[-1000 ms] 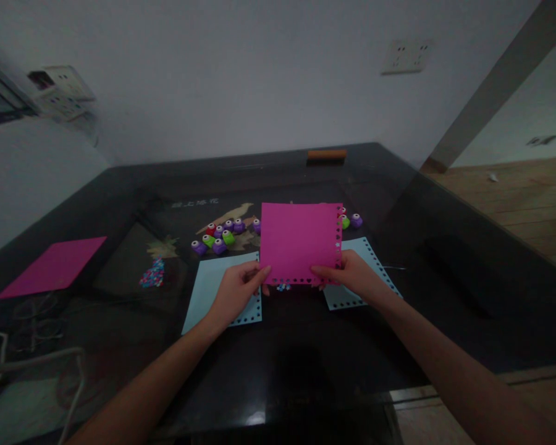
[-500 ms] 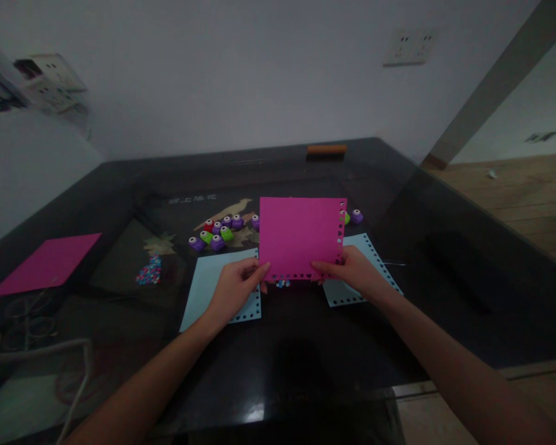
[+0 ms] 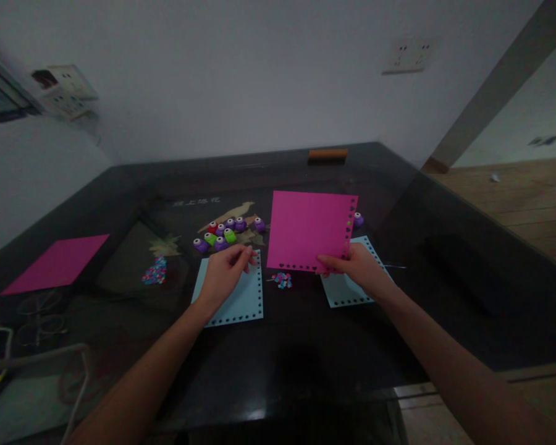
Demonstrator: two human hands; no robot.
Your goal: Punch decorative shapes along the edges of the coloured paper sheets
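My right hand (image 3: 354, 264) pinches a pink sheet of paper (image 3: 312, 228) by its lower right edge. The sheet is held up, with small shaped holes punched along its right and bottom edges. My left hand (image 3: 227, 267) is off the sheet, fingers curled together over a pale blue sheet (image 3: 241, 300) on the table; nothing shows in them. That blue sheet has holes along its right and bottom edges. Another punched blue sheet (image 3: 347, 292) lies partly under my right hand. Between the two blue sheets is a small pile of paper cutouts (image 3: 282, 280).
Several purple, green and red craft punches (image 3: 230, 235) stand behind the left blue sheet. More cutouts (image 3: 155, 272) and another pink sheet (image 3: 55, 262) lie left, near a pair of glasses (image 3: 39, 312). An orange-brown bar (image 3: 328, 154) rests at the back of the dark table (image 3: 282, 364).
My left hand has let go of the pink sheet and moved up and left. The sheet, now in my right hand alone, has shifted slightly right and tilted, uncovering the cutouts.
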